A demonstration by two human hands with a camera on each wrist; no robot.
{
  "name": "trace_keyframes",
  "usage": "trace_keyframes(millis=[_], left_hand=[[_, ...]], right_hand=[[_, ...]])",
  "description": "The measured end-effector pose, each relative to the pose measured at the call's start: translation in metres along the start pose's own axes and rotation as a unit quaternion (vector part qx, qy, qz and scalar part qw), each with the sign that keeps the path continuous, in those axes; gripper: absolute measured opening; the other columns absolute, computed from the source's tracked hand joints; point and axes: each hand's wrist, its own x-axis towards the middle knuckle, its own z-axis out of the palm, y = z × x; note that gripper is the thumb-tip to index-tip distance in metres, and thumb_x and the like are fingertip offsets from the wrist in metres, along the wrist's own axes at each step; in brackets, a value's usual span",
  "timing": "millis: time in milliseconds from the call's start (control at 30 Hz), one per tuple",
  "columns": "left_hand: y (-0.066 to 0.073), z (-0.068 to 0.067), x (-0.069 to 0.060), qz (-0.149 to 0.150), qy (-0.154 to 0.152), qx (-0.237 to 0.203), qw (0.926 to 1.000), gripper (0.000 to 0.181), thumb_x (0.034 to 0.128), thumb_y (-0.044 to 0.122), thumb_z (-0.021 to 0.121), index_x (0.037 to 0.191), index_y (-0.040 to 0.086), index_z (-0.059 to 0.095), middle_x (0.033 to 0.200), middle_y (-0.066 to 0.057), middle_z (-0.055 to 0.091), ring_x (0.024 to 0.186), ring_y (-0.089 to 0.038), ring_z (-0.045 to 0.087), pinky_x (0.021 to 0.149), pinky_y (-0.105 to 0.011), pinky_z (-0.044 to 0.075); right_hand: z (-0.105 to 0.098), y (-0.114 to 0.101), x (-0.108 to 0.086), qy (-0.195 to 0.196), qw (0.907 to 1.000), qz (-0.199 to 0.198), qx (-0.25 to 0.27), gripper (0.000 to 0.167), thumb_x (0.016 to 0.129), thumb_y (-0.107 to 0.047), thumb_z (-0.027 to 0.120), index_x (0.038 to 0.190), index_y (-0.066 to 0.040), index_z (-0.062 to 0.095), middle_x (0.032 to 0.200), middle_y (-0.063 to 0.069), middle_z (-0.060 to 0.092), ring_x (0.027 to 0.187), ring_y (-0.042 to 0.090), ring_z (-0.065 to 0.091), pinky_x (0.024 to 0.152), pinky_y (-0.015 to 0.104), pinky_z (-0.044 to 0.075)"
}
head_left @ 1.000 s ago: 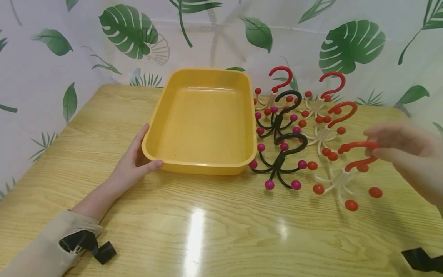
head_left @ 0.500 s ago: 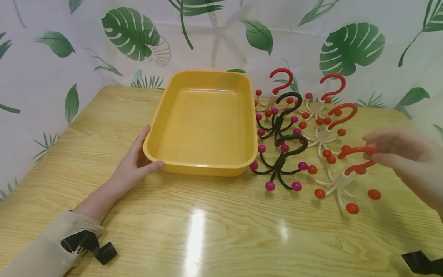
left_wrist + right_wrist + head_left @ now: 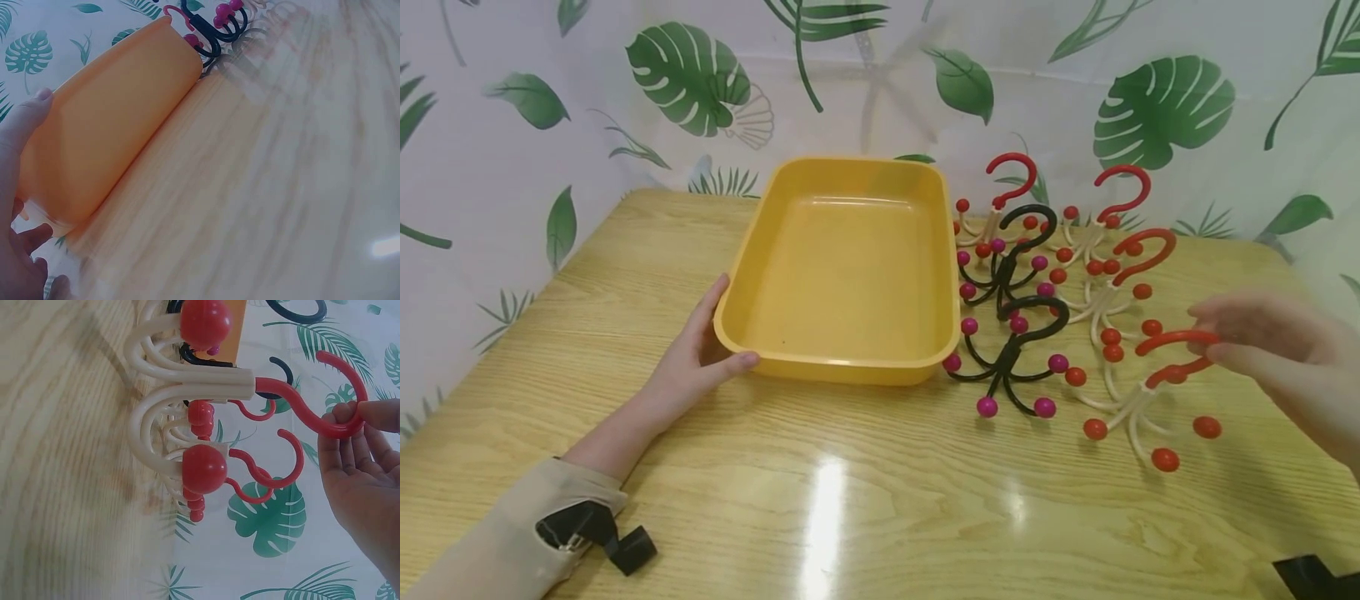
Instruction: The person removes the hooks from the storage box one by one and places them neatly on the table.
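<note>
My right hand (image 3: 1285, 367) pinches the red hook of a cream claw hanger (image 3: 1138, 400) between thumb and fingers, at the near right in the head view. This hanger's curved arms end in red balls. In the right wrist view the hooked top (image 3: 350, 428) sits between thumb and fingertips. My left hand (image 3: 688, 358) holds the near left corner of a yellow plastic tub (image 3: 835, 371), thumb on the near rim and fingers along the left side. Nothing lies in the tub. In the left wrist view the thumb presses on its outer wall (image 3: 119, 119).
Right of the tub stand two black claw hangers with magenta balls, a nearer one (image 3: 1007, 358) and a farther one (image 3: 1006, 267). Cream hangers with red hooks (image 3: 1105, 287) stand behind and beside them. A leaf-patterned cloth (image 3: 880, 83) backs the wooden table (image 3: 715, 500).
The hanger in my right hand has shifted slightly lower in the view and turned a little, its balls changing place. My left hand stays on the tub. The head view has tilted slightly.
</note>
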Motion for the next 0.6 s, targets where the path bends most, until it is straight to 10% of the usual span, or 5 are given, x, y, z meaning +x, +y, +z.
trace_keyframes(millis=[167, 433, 600], left_hand=[[-0.0001, 0.0006, 0.0004, 0.000, -0.001, 0.000, 1.0000, 0.094, 0.0897, 0.005, 0.065, 0.155, 0.025, 0.001, 0.156, -0.012, 0.018, 0.133, -0.032, 0.035, 0.097, -0.019, 0.040], [0.0016, -0.0004, -0.0002, -0.014, 0.001, 0.010, 0.9999, 0.094, 0.0901, 0.008, 0.066, 0.155, 0.025, 0.000, 0.156, -0.010, 0.019, 0.133, -0.030, 0.035, 0.097, -0.017, 0.040], [0.0010, 0.0000, -0.0001, -0.011, 0.002, 0.008, 0.9999, 0.094, 0.0899, 0.007, 0.066, 0.155, 0.025, 0.000, 0.156, -0.009, 0.018, 0.134, -0.030, 0.034, 0.097, -0.018, 0.039]], right_hand=[[-0.0015, 0.0016, -0.0023, 0.001, 0.9995, 0.008, -0.030, 0.036, 0.095, 0.010, 0.047, 0.130, 0.002, 0.050, 0.115, 0.003, 0.057, 0.098, 0.005, 0.060, 0.083, 0.008, 0.043], [-0.0032, 0.0050, -0.0053, -0.013, 0.9944, -0.030, 0.101, 0.041, 0.091, 0.019, 0.046, 0.129, 0.006, 0.050, 0.117, 0.005, 0.058, 0.103, 0.008, 0.059, 0.084, 0.010, 0.045], [-0.0011, 0.0033, -0.0076, 0.008, 0.9999, -0.010, 0.001, 0.043, 0.089, 0.019, 0.050, 0.128, 0.000, 0.053, 0.116, -0.001, 0.059, 0.102, 0.001, 0.057, 0.078, 0.009, 0.046]])
